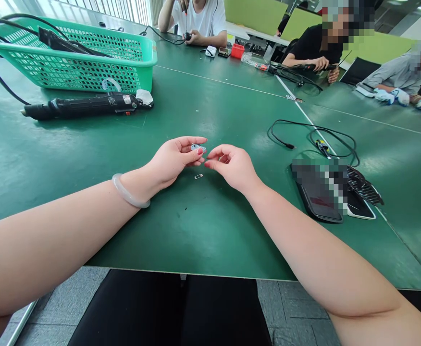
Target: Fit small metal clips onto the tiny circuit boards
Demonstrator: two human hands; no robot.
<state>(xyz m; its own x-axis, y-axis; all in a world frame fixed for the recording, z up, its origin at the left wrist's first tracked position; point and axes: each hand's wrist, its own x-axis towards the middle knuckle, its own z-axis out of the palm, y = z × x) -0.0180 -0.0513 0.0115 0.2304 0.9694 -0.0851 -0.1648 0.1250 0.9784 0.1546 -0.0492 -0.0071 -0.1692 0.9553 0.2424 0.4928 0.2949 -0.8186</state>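
Observation:
Just above the green table (210, 230), my left hand (176, 161) pinches a small light-blue and metallic part (198, 147) between thumb and fingers. A pale bangle circles the left wrist. My right hand (232, 166) is close beside it on the right, its thumb and fingers curled together near the part; whether anything is between those fingertips is too small to tell. A small flat rectangular piece (198, 177) with a dark middle lies on the table just below the hands.
A green basket (88, 72) with cables stands at the back left, a black electric screwdriver (88, 105) in front. Phones (318, 197), a black claw clip (365, 185) and a coiled cable (340, 134) lie at right. Several people sit across the table.

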